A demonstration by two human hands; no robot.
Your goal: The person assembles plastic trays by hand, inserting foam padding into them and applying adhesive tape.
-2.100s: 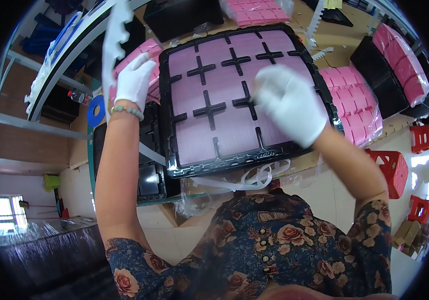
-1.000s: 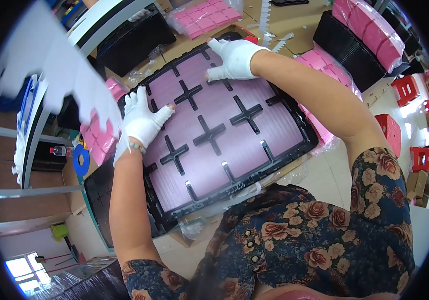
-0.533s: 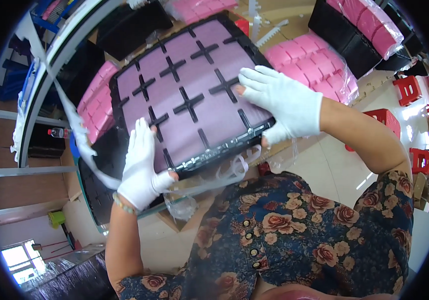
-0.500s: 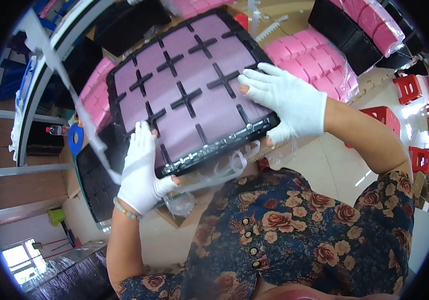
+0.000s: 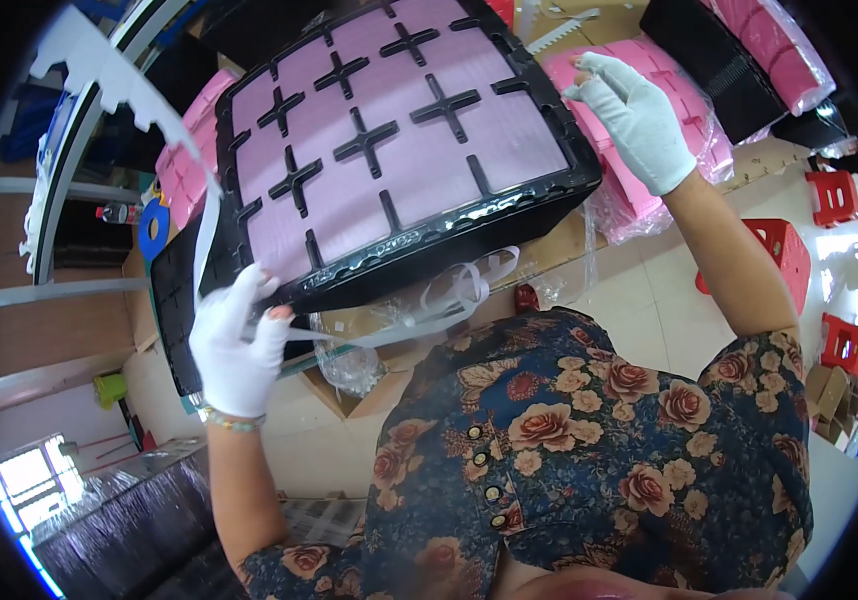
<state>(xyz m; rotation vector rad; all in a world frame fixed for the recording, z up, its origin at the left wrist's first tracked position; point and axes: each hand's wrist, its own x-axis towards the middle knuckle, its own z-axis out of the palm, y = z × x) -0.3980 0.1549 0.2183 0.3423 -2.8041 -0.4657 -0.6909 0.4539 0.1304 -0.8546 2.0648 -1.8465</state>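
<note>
A black plastic tray (image 5: 389,262), holding pinkish-purple sheets (image 5: 399,180) under black cross-shaped dividers (image 5: 366,143), lies in front of me. My left hand (image 5: 239,345), in a white glove with bare fingertips, is by its near left corner. Those fingers are bent, with thumb and forefinger apart. A long white notched plastic strip (image 5: 114,85) runs down into this hand and comes out past the thumb; it seems held there, though the palm is hidden. My right hand (image 5: 639,125), gloved alike, is raised beyond the tray's right edge, fingers loosely bent and apart, with nothing visible in them.
Pink foam blocks (image 5: 684,95) in clear film lie to the right, beside black trays (image 5: 714,70). A further black tray (image 5: 174,325) is at the left. Curled white strips (image 5: 469,285) and clear film (image 5: 354,370) hang near my body. Red stools (image 5: 784,260) stand on the floor.
My right hand has come off the tray and moved right and away. My left hand has drawn back left and bent its fingers. The tray has shifted to the right in view.
</note>
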